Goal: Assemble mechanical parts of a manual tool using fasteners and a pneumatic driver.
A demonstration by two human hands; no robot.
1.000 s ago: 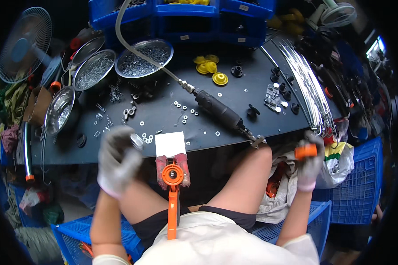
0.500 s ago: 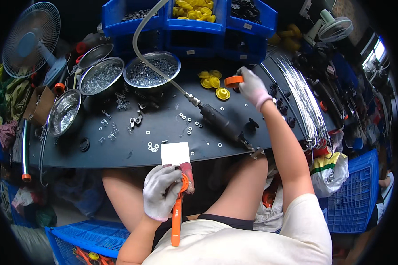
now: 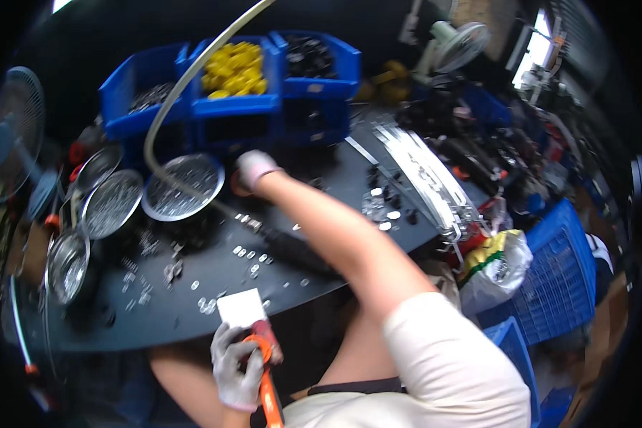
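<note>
My left hand [image 3: 235, 367], in a grey-white glove, is closed around the ring-shaped head of a long orange plastic handle [image 3: 269, 399] at the table's front edge. Just beyond its fingers are a white block [image 3: 241, 307] and a reddish piece [image 3: 265, 335]. My right hand [image 3: 255, 168], gloved and blurred, is stretched far across the table beside a steel bowl of small metal parts [image 3: 214, 165]. An orange ring [image 3: 240, 182] shows at its fingers, partly hidden. Beneath my right forearm lies a black air tool [image 3: 296, 250], partly covered.
Blue bins [image 3: 235, 107] with yellow caps and dark parts stand at the back. More steel bowls [image 3: 91, 230] are at left. Washers [image 3: 246, 252] and springs are scattered on the table. Metal rods [image 3: 424, 171] lie at right, near a blue crate [image 3: 542, 271]. A hose [image 3: 157, 121] arches overhead.
My right hand has moved left and farther across the table with the orange ring, toward the bins. The view has turned to the right. My left hand still holds the orange handle.
</note>
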